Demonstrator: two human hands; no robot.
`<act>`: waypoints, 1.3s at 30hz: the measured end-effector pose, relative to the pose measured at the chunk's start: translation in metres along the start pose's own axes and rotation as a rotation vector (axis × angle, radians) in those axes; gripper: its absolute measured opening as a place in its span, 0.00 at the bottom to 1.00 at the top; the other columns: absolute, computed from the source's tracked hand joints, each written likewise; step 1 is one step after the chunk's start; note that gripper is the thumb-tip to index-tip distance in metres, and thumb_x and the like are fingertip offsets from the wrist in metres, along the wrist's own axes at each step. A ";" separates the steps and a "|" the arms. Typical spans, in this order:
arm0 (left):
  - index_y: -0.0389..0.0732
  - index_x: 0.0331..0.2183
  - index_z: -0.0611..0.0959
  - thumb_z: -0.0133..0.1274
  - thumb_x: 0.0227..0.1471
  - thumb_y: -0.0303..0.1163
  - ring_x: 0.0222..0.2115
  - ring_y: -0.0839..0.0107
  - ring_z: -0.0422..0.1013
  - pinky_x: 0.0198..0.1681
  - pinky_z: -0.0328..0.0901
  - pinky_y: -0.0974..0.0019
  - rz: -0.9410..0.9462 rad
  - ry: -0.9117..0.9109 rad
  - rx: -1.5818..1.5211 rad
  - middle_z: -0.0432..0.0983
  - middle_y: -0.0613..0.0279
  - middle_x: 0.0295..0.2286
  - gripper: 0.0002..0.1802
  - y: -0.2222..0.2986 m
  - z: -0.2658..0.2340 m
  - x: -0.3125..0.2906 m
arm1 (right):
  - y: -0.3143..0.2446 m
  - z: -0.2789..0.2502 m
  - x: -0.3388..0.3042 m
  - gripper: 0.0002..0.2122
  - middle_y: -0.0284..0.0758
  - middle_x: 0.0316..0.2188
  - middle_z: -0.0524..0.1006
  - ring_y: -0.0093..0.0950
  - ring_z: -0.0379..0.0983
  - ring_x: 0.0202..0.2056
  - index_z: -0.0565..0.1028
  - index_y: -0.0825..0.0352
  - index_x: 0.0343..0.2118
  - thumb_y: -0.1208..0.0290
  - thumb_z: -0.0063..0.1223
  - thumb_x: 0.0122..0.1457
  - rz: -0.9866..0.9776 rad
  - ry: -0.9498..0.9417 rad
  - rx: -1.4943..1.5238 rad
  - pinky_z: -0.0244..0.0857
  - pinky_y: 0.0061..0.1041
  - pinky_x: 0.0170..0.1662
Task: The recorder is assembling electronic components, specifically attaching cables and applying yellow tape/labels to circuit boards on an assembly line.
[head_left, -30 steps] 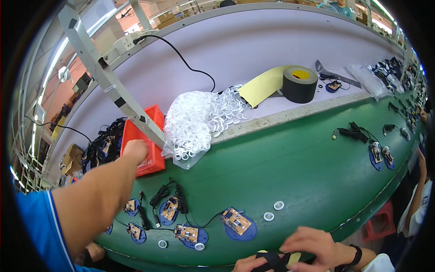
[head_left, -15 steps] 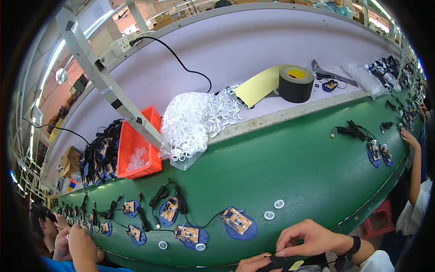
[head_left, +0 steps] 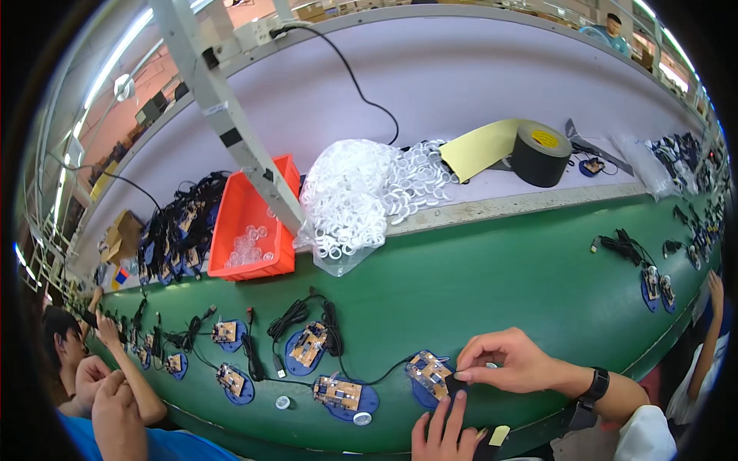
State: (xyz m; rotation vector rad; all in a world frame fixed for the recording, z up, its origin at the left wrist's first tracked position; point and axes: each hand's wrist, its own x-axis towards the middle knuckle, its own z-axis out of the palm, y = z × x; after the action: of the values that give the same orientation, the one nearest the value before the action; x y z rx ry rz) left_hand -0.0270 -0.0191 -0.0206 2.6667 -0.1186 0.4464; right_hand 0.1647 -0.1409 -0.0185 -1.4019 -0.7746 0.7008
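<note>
Hands (head_left: 513, 363) shifted to circuit board (head_left: 428, 374), left one (head_left: 444, 438) cut off

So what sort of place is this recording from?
Most likely a factory assembly line: near-identical circuit boards on blue bases sit along a long green work surface, other people work along its edge, and a bulk bag of white rings lies behind it.

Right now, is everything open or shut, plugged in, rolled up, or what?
Red bin, open, holding clear pieces
Plastic bag, open, white rings spilled beside it
Tape roll, partly unrolled
Black plug, plugged in
Wristwatch, strapped on
Right hand, pinching black piece
Circuit board, components exposed
</note>
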 end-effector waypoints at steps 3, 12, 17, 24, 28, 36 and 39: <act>0.37 0.32 0.79 0.60 0.59 0.35 0.61 0.50 0.69 0.57 0.65 0.37 0.020 -0.048 0.115 0.76 0.43 0.56 0.11 -0.007 0.002 -0.015 | 0.001 0.004 0.007 0.07 0.34 0.37 0.85 0.18 0.80 0.34 0.82 0.73 0.43 0.78 0.64 0.65 0.174 -0.038 0.044 0.78 0.22 0.39; 0.37 0.29 0.80 0.61 0.59 0.35 0.51 0.53 0.77 0.52 0.68 0.40 -0.009 0.025 0.102 0.82 0.46 0.46 0.12 -0.022 -0.003 -0.027 | -0.010 0.024 0.002 0.05 0.30 0.25 0.84 0.12 0.74 0.22 0.86 0.68 0.38 0.72 0.68 0.63 0.276 0.031 -0.278 0.66 0.17 0.25; 0.35 0.31 0.82 0.61 0.59 0.34 0.49 0.53 0.77 0.51 0.69 0.42 0.046 0.042 0.066 0.81 0.45 0.47 0.11 -0.025 0.001 -0.023 | -0.001 0.030 -0.016 0.05 0.32 0.25 0.85 0.15 0.76 0.22 0.86 0.68 0.38 0.74 0.68 0.62 0.257 0.083 -0.352 0.68 0.19 0.25; 0.35 0.31 0.81 0.61 0.59 0.32 0.46 0.53 0.78 0.47 0.71 0.45 0.088 0.054 0.033 0.81 0.45 0.49 0.10 -0.029 0.000 -0.019 | -0.005 0.034 -0.016 0.04 0.36 0.28 0.85 0.22 0.80 0.23 0.85 0.70 0.37 0.76 0.67 0.62 0.180 0.112 -0.416 0.72 0.23 0.25; 0.35 0.31 0.81 0.61 0.59 0.32 0.44 0.53 0.78 0.45 0.70 0.46 0.086 0.040 0.017 0.80 0.45 0.49 0.10 -0.029 -0.002 -0.016 | -0.003 0.033 -0.020 0.04 0.37 0.30 0.85 0.25 0.80 0.24 0.84 0.70 0.38 0.76 0.67 0.61 0.148 0.102 -0.449 0.73 0.24 0.26; 0.35 0.30 0.80 0.61 0.59 0.32 0.42 0.55 0.77 0.43 0.68 0.48 0.091 0.026 -0.006 0.79 0.45 0.52 0.10 -0.030 0.000 -0.013 | 0.001 0.030 -0.023 0.05 0.39 0.31 0.85 0.30 0.81 0.24 0.83 0.69 0.39 0.77 0.66 0.61 0.086 0.082 -0.463 0.73 0.27 0.26; 0.35 0.30 0.80 0.60 0.59 0.32 0.41 0.57 0.75 0.41 0.67 0.49 0.103 0.016 0.008 0.79 0.45 0.54 0.11 -0.032 0.005 -0.012 | 0.001 0.030 -0.024 0.05 0.38 0.31 0.84 0.31 0.81 0.23 0.83 0.69 0.38 0.77 0.66 0.61 0.077 0.076 -0.487 0.73 0.28 0.25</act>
State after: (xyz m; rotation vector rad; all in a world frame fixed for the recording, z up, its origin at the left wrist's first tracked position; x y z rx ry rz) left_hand -0.0321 0.0077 -0.0412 2.6734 -0.2512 0.5011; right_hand 0.1265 -0.1432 -0.0209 -1.8952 -0.8701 0.5313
